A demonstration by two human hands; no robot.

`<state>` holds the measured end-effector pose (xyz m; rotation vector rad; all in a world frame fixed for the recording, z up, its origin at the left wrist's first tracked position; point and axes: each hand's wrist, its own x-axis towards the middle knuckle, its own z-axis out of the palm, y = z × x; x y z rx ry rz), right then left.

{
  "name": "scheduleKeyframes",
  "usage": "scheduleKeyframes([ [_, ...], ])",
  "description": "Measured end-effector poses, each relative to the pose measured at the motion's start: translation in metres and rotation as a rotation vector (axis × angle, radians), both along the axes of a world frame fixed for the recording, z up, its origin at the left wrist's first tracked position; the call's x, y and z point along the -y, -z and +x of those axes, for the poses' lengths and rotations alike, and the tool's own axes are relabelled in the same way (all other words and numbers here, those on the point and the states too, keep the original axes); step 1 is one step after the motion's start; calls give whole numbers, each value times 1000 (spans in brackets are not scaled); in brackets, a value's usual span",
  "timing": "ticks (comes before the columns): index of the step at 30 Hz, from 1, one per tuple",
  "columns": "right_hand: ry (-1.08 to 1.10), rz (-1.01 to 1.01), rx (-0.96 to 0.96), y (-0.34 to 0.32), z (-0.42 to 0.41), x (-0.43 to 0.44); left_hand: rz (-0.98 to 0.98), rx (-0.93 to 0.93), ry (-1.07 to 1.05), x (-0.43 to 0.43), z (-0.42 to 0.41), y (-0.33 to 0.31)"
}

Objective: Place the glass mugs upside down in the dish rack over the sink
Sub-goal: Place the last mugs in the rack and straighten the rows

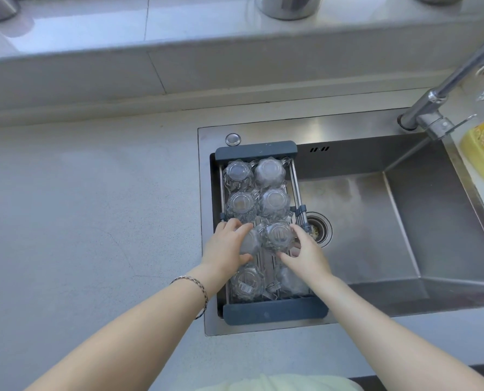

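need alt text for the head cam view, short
Two bare hands, left hand and right hand, each set a glass mug upside down in a dark dish rack spanning the steel sink. Six more inverted mugs already fill it.

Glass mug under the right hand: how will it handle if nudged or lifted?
Probably rigid and fragile: the mug looks like faceted clear glass. Likely slippery if wet. Inverted on the rack, packed among others, it should hardly tip, but may clink against them.

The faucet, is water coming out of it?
No, the faucet shows no stream, and the sink basin beneath it holds no running water.
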<state>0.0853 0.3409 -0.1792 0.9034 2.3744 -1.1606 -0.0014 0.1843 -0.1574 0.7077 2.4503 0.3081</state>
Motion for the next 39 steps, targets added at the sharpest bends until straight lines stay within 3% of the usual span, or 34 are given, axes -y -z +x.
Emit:
scheduleKeyframes([
  [7,-53,-175,16,-19,1,-11,57,-95,-3,8,17,-7],
  [10,-161,-46,-57,-41,19,-20,160,-105,294,25,34,-11],
  [13,-443,18,33,-46,40,-15,49,-106,502,32,51,-5],
  [18,-602,224,168,-39,37,0,-151,-16,496,15,53,-8],
  [24,-723,326,157,-49,24,-3,-153,38,465,14,50,-9],
  [29,-564,337,36,-73,34,-6,-91,57,293,20,56,-11],
  [35,-50,192,35,-90,53,-11,-40,121,-151,9,67,-14],
  [39,158,97,84,-78,59,-7,-81,121,-251,-2,67,-14],
])
